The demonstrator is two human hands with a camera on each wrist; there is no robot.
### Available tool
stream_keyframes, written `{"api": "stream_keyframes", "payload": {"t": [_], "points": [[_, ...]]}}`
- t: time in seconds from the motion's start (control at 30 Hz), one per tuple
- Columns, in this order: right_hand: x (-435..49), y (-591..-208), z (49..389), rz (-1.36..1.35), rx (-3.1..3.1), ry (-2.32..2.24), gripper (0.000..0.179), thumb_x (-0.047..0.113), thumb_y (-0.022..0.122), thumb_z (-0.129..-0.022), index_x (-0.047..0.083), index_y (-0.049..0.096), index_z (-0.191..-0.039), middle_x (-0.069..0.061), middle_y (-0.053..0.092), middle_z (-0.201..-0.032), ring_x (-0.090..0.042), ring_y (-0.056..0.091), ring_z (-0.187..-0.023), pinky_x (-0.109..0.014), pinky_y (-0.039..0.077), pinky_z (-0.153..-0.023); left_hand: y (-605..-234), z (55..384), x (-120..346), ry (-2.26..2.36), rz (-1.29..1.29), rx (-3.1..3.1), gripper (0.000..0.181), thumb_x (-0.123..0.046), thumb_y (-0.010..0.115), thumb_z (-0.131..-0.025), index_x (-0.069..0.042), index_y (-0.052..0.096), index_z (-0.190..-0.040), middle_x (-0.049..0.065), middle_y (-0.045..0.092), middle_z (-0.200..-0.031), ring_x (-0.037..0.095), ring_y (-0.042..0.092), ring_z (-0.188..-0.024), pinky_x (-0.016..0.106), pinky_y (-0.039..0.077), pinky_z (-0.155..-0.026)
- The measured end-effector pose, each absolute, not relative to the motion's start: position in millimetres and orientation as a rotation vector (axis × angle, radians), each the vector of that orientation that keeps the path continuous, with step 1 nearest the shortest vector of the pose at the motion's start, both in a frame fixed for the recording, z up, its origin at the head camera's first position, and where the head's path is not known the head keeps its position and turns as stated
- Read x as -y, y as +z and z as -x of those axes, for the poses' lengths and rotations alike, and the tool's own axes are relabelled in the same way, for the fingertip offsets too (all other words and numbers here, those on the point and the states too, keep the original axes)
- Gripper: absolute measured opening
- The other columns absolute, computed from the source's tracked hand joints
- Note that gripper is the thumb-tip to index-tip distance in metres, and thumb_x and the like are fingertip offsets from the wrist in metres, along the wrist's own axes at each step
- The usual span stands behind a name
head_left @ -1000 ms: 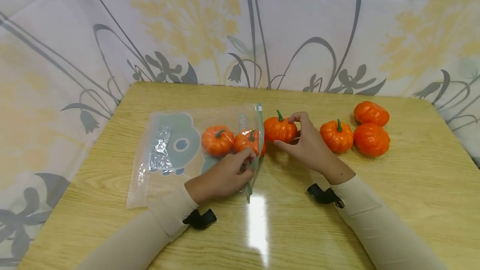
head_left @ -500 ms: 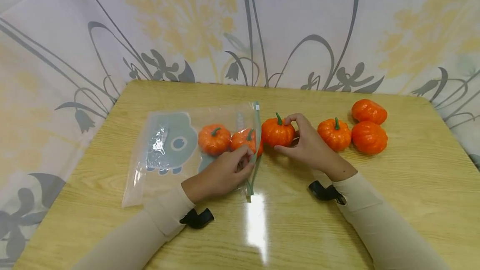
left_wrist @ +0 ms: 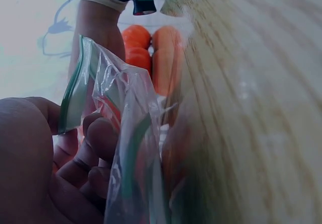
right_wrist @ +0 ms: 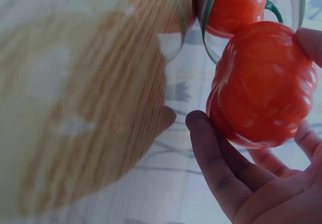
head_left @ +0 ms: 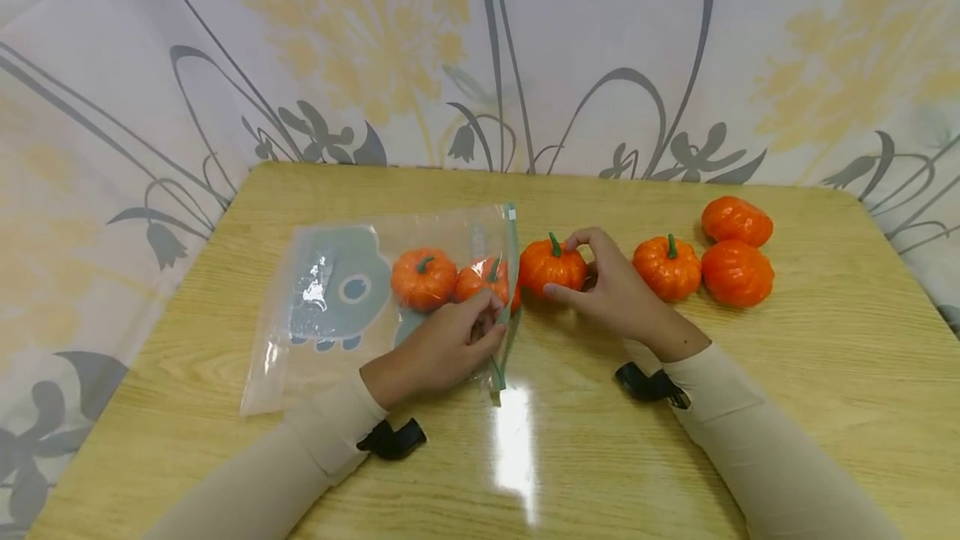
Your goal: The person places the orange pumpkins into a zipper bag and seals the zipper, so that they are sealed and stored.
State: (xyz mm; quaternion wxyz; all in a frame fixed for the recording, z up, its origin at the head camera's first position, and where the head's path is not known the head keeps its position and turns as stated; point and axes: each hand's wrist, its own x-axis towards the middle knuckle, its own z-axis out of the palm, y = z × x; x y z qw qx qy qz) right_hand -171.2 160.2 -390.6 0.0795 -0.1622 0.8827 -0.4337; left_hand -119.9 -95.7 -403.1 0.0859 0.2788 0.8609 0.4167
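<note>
Right hand (head_left: 618, 290) grips a glossy orange ribbed pumpkin (head_left: 551, 272) beside a clear plastic bag (head_left: 378, 323)

The small, rounded pumpkin, its short green stem pointing up, sits right of centre in the head view, just beside the bag's green-edged opening. The right hand's fingers and thumb curve around it, spread to its width. At lower centre, the left hand (head_left: 442, 348), fingers bent, pinches the bag's edge. Two similar pumpkins (head_left: 423, 280) show through the film at centre; three more (head_left: 667, 267) sit at right.
</note>
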Motion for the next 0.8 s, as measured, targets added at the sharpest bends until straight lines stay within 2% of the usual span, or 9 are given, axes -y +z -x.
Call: {"api": "stream_keyframes", "payload": {"t": [0.2,0.4,0.6,0.8], "points": [[-159.1,-393.8,169.1,0.53,-2.601,-1.315,0.059,0.025,0.078,-0.087,0.008,0.039,-0.127,-0.015,0.04,-0.134,-0.026,0.062,-0.091,-0.028,0.054,-0.076,-404.6,120.3,95.8,1.297,-0.861,-2.559,0.004,-0.015,0.054,-0.099,-0.013,0.052,-0.102,-0.006,0.051,-0.071,0.005,0.046,-0.061,0.019,0.04,-0.058],[-156.3,-395.8,167.8,0.575,-2.552,-1.341,0.06,0.02,0.079,-0.086,0.008,0.039,-0.129,-0.015,0.038,-0.139,-0.03,0.062,-0.101,-0.033,0.057,-0.082,-405.4,120.9,96.0,1.316,-0.859,-2.54,0.004,-0.014,0.054,-0.1,-0.013,0.051,-0.101,-0.005,0.049,-0.069,0.006,0.045,-0.06,0.019,0.039,-0.057],[-153.3,-395.6,168.6,0.639,-2.549,-1.365,0.061,0.014,0.08,-0.084,0.008,0.038,-0.128,-0.015,0.037,-0.139,-0.032,0.062,-0.103,-0.041,0.057,-0.085,-404.1,120.9,96.0,1.326,-0.873,-2.555,0.005,-0.015,0.054,-0.099,-0.012,0.051,-0.102,-0.006,0.049,-0.068,0.005,0.044,-0.059,0.019,0.038,-0.056],[-152.8,-396.5,166.9,0.679,-2.556,-1.335,0.062,0.015,0.081,-0.083,0.008,0.039,-0.128,-0.016,0.039,-0.14,-0.034,0.063,-0.104,-0.042,0.057,-0.085,-403.1,121.1,95.6,1.345,-0.873,-2.549,0.005,-0.014,0.054,-0.099,-0.012,0.052,-0.103,-0.006,0.05,-0.068,0.005,0.045,-0.059,0.019,0.038,-0.056]]}}
